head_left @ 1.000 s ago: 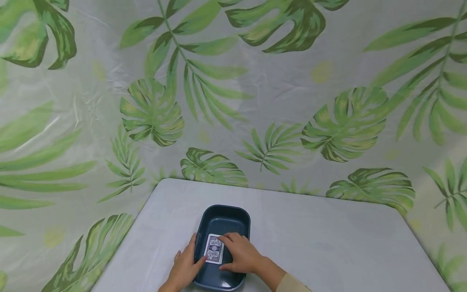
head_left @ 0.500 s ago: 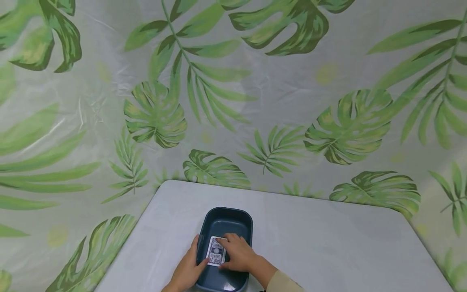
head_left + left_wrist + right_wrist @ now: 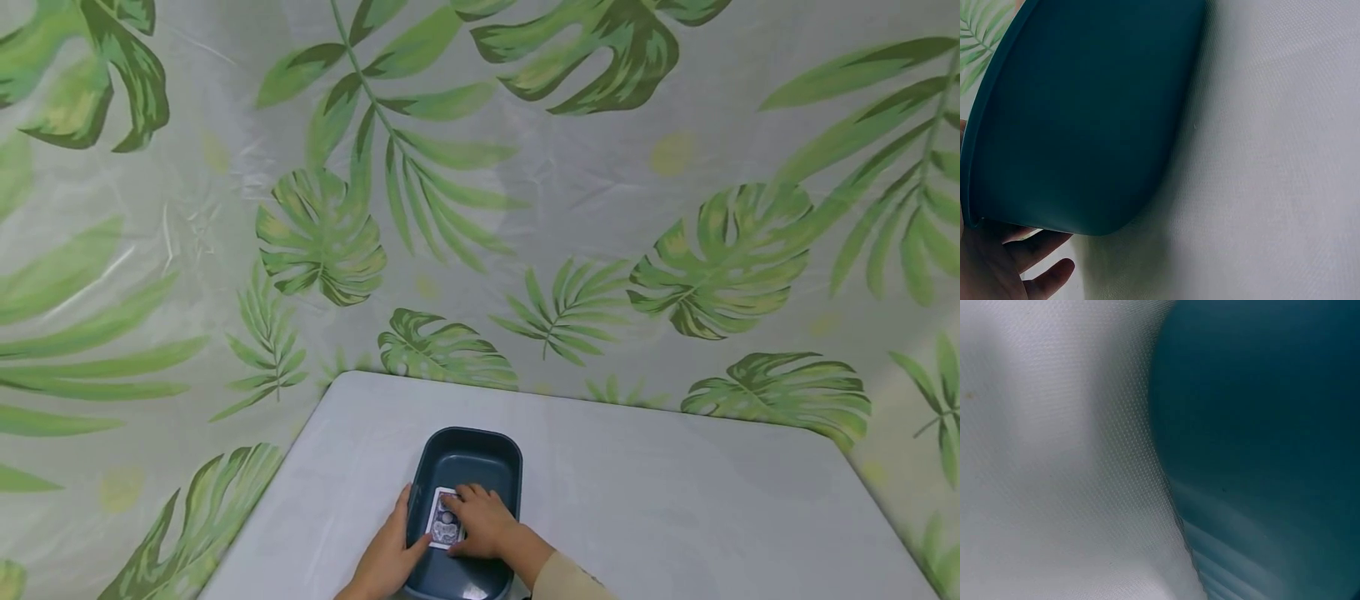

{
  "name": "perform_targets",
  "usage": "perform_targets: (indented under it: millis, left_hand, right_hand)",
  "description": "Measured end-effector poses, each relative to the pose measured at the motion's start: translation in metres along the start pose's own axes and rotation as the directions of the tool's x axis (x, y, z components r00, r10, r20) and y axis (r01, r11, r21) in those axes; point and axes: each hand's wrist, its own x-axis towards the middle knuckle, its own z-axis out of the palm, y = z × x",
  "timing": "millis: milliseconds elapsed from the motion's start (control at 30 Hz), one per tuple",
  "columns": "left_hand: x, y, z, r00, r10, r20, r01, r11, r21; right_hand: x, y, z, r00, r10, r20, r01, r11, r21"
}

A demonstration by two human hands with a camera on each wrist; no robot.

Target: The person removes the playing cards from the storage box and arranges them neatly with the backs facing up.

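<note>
A dark blue rectangular tub (image 3: 467,467) stands on the table, and in it lies a playing card (image 3: 444,528), patterned back up. Whether more cards lie beneath it cannot be told. My left hand (image 3: 384,552) grips the tub's left wall, thumb over the rim near the card's lower left corner. In the left wrist view the fingers of that hand (image 3: 997,265) show beside the tub's outer wall (image 3: 1085,119). My right hand (image 3: 486,525) reaches into the tub and holds the card between thumb and fingers, covering its right side. Only the tub's outside (image 3: 1260,412) appears in the right wrist view.
A white-covered table (image 3: 645,492) extends to the right of the tub and behind it. Beyond its far edge hangs a pale sheet printed with green leaves (image 3: 322,237).
My right hand has shifted slightly left over the card and covers more of its right side. The left hand keeps its grip on the tub. The whole head view has shifted a little.
</note>
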Motion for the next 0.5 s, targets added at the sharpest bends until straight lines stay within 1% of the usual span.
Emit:
perform_targets:
  millis: [200, 500]
  left_hand:
    - [-0.0007, 0.0015, -0.0011, 1.000, -0.006, 0.009, 0.006, 1.000, -0.011]
    - [-0.0006, -0.0011, 0.0003, 1.000, -0.003, 0.003, 0.003, 1.000, -0.006]
  right_hand:
    - [-0.0006, -0.0010, 0.0002, 1.000, 0.007, 0.000, -0.007, 1.000, 0.002]
    - [0.0019, 0.0003, 0.0053, 1.000, 0.013, -0.005, -0.013, 1.000, 0.010]
